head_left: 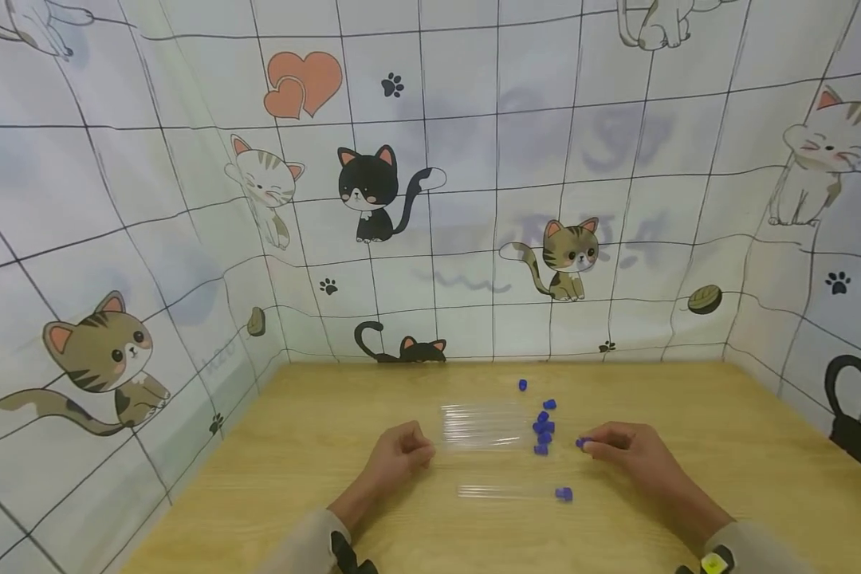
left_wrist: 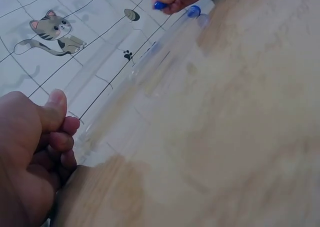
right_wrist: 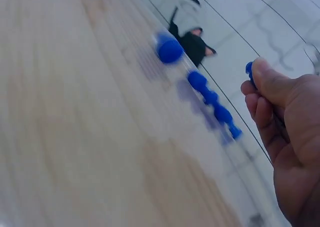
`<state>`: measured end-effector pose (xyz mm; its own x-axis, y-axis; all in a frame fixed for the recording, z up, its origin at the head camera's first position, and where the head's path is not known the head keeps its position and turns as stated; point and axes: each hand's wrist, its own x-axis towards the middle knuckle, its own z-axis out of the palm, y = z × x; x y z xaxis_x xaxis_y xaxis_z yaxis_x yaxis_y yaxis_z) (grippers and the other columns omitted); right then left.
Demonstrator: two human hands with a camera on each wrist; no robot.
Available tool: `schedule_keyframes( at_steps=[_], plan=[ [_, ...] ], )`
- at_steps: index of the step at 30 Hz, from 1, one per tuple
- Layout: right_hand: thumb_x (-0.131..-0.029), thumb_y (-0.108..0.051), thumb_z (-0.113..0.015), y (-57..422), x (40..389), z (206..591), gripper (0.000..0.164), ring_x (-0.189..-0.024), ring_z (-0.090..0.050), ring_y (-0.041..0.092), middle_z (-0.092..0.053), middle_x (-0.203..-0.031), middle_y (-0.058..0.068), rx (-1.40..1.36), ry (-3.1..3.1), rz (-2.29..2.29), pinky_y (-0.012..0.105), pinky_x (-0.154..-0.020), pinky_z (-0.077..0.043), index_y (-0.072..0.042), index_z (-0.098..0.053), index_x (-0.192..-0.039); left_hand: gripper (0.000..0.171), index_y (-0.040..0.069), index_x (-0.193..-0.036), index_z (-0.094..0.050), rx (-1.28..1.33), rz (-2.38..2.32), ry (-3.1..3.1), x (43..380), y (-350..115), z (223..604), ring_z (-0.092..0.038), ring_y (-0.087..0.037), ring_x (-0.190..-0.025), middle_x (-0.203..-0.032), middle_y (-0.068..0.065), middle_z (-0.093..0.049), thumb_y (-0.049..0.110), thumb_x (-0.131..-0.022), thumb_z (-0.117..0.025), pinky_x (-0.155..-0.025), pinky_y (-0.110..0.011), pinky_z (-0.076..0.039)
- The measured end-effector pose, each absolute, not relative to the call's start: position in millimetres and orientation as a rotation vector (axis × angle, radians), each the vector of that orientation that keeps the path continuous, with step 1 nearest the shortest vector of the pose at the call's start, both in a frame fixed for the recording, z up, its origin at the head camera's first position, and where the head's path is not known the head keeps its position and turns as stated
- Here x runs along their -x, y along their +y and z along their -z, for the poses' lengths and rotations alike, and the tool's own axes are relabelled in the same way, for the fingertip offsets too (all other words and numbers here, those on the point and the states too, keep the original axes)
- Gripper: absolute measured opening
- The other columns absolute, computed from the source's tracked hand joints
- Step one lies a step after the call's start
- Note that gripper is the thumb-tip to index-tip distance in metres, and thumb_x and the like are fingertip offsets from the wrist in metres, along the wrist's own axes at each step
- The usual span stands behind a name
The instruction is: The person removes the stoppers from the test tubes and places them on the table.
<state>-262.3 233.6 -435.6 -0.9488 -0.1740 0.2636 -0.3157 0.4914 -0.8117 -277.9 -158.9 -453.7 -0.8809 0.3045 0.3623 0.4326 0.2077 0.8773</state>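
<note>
My left hand [head_left: 399, 456] pinches the end of a clear tube [left_wrist: 102, 64] between thumb and fingers; the tube is faint and points toward the right hand. Between thumb and index finger, my right hand [head_left: 634, 454] holds a small blue cap [head_left: 583, 442]. A row of clear tubes [head_left: 477, 426] lies on the table between the hands. Several loose blue caps [head_left: 543, 428] are scattered at the right of that row. Nearer to me lie clear tubes [head_left: 498, 492] with blue caps [head_left: 564, 494] at their right ends; how many is hard to tell.
The wooden table [head_left: 316, 406] carries all of these things. One loose blue cap [head_left: 522, 385] sits farther back than the others. A white cloth [head_left: 466, 239] printed with cats and grid lines hangs behind the table and along both sides.
</note>
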Motion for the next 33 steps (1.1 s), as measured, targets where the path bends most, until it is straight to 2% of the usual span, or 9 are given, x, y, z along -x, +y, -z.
schedule_keyframes(
  at_steps=[2,5,9,13,18,26,33],
  plan=[
    [-0.087,-0.034,-0.07,225.8,263.3,438.2,0.024,-0.096,-0.063,0.014,-0.07,-0.101,-0.001,-0.509,-2.598,-1.488,0.026,-0.08,-0.049,-0.014,-0.074,-0.1,0.014,0.0,-0.079,-0.054,0.729,1.735,-2.391,276.7,-157.7,453.4,-0.057,-0.013,-0.068,-0.081,-0.02,-0.066,-0.001,-0.089,-0.063,-0.061,-0.026,-0.048],
    [-0.085,-0.036,-0.071,214.1,263.6,441.6,0.024,-0.093,-0.063,0.015,-0.07,-0.098,-0.003,-0.565,-2.608,-1.469,0.027,-0.077,-0.049,-0.017,-0.075,-0.098,0.014,0.0,-0.078,-0.055,0.768,1.692,-2.415,276.8,-149.9,455.1,-0.058,-0.016,-0.069,-0.08,-0.018,-0.066,0.0,-0.089,-0.064,-0.063,-0.027,-0.048],
    [-0.083,-0.034,-0.073,208.5,261.8,446.5,0.019,-0.085,-0.062,0.012,-0.069,-0.095,-0.007,-0.529,-2.612,-1.38,0.027,-0.072,-0.049,-0.021,-0.075,-0.096,0.012,0.005,-0.08,-0.058,0.807,1.634,-2.471,274.0,-140.0,455.1,-0.061,-0.015,-0.072,-0.079,-0.007,-0.067,0.005,-0.089,-0.066,-0.069,-0.027,-0.047],
    [-0.083,-0.037,-0.073,205.7,263.4,451.0,0.022,-0.083,-0.063,0.01,-0.069,-0.096,-0.008,-0.545,-2.619,-1.322,0.027,-0.072,-0.05,-0.022,-0.074,-0.099,0.011,0.01,-0.081,-0.059,0.801,1.59,-2.488,270.9,-137.1,453.3,-0.06,-0.011,-0.071,-0.076,0.0,-0.066,0.009,-0.089,-0.067,-0.071,-0.027,-0.046],
    [-0.081,-0.035,-0.075,200.6,263.7,453.5,0.024,-0.081,-0.064,0.009,-0.07,-0.092,-0.009,-0.552,-2.638,-1.281,0.026,-0.073,-0.05,-0.02,-0.073,-0.1,0.009,0.01,-0.084,-0.061,0.785,1.593,-2.479,275.1,-133.5,456.5,-0.059,-0.01,-0.07,-0.074,0.001,-0.065,0.013,-0.089,-0.068,-0.069,-0.027,-0.046],
    [-0.081,-0.03,-0.076,195.5,264.0,454.4,0.022,-0.082,-0.065,0.009,-0.07,-0.09,-0.008,-0.583,-2.63,-1.232,0.026,-0.074,-0.05,-0.016,-0.072,-0.097,0.009,0.016,-0.084,-0.065,0.702,1.368,-2.54,276.2,-128.1,458.0,-0.05,-0.007,-0.064,-0.067,0.009,-0.057,0.022,-0.087,-0.071,-0.061,-0.026,-0.043],
    [-0.081,-0.03,-0.076,197.6,264.6,454.5,0.021,-0.081,-0.064,0.008,-0.068,-0.089,-0.009,-0.573,-2.624,-1.218,0.026,-0.072,-0.05,-0.017,-0.072,-0.097,0.011,0.01,-0.087,-0.067,0.663,1.302,-2.528,275.9,-126.4,455.0,-0.051,-0.005,-0.06,-0.063,0.008,-0.057,0.017,-0.083,-0.074,-0.059,-0.025,-0.044]
  ],
)
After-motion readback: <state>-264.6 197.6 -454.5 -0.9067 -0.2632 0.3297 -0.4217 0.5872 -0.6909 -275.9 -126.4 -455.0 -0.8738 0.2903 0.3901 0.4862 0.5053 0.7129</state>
